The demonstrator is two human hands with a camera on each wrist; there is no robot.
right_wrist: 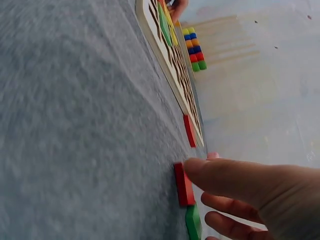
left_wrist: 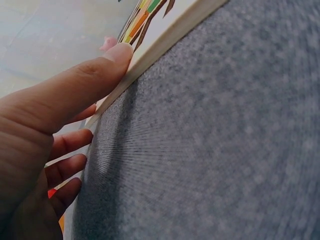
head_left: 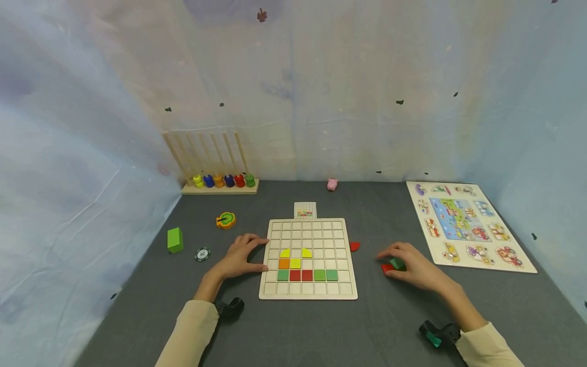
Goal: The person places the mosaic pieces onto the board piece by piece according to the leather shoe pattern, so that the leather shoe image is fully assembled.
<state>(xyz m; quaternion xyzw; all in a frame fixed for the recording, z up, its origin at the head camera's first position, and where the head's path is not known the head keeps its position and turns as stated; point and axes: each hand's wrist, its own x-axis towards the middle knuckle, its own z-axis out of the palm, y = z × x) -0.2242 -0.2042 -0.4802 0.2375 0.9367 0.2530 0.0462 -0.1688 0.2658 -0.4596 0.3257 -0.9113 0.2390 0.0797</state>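
A wooden grid board lies in the middle of the grey mat, with several green, red, orange and yellow tiles in its lower rows. My left hand rests on the mat at the board's left edge, its thumb pressed flat against the rim. My right hand arches over two loose tiles to the right of the board: a green tile under the fingers and a red tile by the thumb. No firm pinch shows. Another red piece lies beside the board's right edge.
A small pattern card lies above the board. At the back left stands a wooden rod rack with coloured rings. A round orange toy, a green block and a chip lie left. A pink figure and a picture peg puzzle sit right.
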